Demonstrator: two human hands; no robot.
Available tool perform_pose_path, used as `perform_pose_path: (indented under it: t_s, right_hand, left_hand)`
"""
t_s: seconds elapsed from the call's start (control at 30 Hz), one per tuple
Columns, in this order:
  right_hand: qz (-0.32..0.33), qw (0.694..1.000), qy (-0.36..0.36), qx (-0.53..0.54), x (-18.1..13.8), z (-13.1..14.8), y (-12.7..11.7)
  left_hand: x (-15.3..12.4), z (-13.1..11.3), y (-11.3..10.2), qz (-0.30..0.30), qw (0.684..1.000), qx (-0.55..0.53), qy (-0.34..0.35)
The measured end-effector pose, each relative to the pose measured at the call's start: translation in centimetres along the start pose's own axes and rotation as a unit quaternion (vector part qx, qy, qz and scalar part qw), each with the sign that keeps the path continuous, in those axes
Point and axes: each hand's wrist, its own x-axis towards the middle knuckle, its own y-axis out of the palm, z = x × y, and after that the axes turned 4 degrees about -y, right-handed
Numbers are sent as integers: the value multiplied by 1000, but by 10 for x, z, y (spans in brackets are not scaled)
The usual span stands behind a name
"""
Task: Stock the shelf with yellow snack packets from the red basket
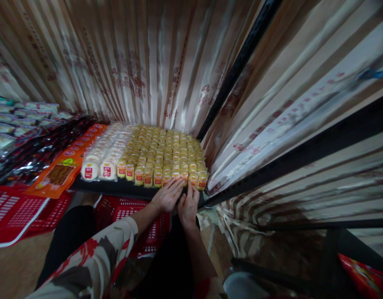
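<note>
Small yellow cakes in clear wrappers (148, 176), with red and orange labels, stand in tight rows on a black shelf (110, 189). My left hand (169, 195) reaches over the shelf's front edge, its fingers stretched out and resting on the front row near the right end. Just beside it, my right hand (188, 205) points upward with extended fingers touching the front cakes by the right corner. Neither hand visibly lifts a cake. Left of the yellow rows are white round wrapped cakes (108, 169) with red labels.
An orange snack pouch (57, 174), dark shiny packets (38, 153) and white packets (4, 128) lie farther left. Red plastic baskets (17, 211) sit below the shelf. Pleated printed curtain (154, 62) hangs behind; a black metal post (238, 70) rises at the right corner.
</note>
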Motion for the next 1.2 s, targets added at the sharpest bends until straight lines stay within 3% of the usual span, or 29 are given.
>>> perform_pose_path:
  t_s: [0.3, 0.53, 0.77, 1.2]
  right_hand:
    - [-7, 998, 37, 50, 5, 4, -3]
    - [-28, 998, 46, 30, 4, 1, -1]
    - [-59, 998, 17, -19, 5, 1, 1]
    - [-50, 998, 0, -27, 6, -1, 1]
  left_hand:
    - [1, -1, -2, 2, 1000, 1, 1]
    - [0, -1, 0, 10, 1000, -6, -4]
    - [0, -1, 1, 4, 1000, -8, -3]
    - [3, -4, -11, 21, 1000, 8, 0]
